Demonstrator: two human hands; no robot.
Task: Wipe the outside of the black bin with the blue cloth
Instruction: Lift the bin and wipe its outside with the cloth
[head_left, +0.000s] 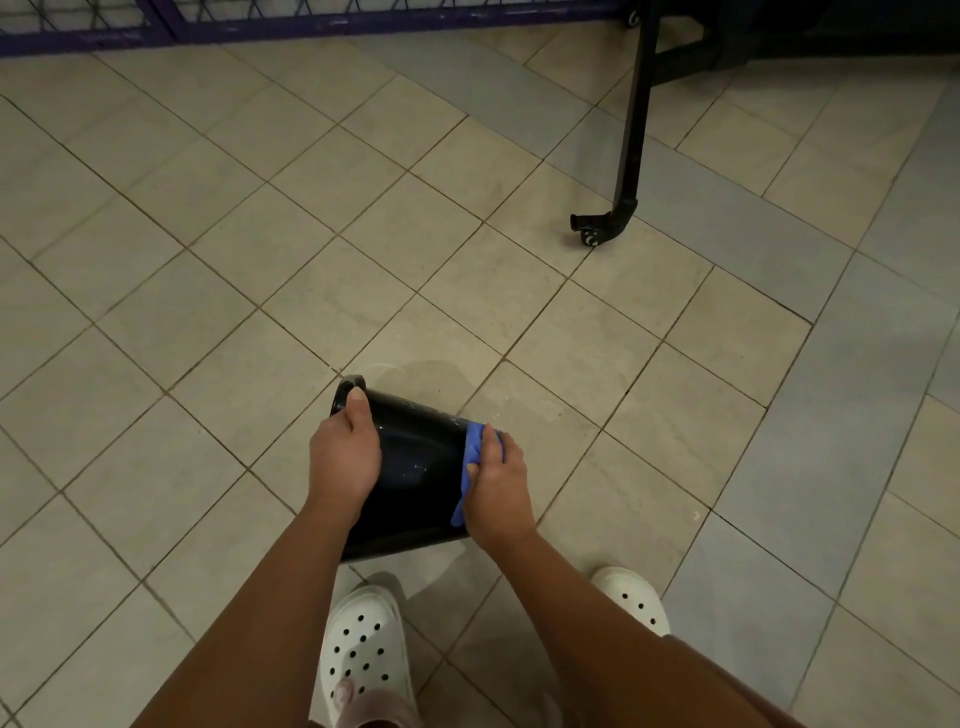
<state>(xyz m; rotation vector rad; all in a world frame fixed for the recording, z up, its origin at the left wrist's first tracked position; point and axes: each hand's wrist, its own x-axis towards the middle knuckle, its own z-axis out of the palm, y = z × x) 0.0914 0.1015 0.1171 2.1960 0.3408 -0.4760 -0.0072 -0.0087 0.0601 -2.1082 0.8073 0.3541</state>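
Observation:
The black bin (415, 467) is tipped on its side above the tiled floor, its rim toward the upper left and its base toward the right. My left hand (344, 452) grips the bin near the rim, thumb stretched along the edge. My right hand (497, 480) presses the blue cloth (471, 462) against the bin's outer wall close to the base. Part of the cloth hangs down below my fingers. The bin's underside and inside are hidden.
Beige and grey floor tiles (260, 234) spread all around. A black metal stand leg with a caster (602, 226) stands at the upper right. A purple metal frame (260, 23) runs along the top. My feet in white clogs (366, 649) are just below the bin.

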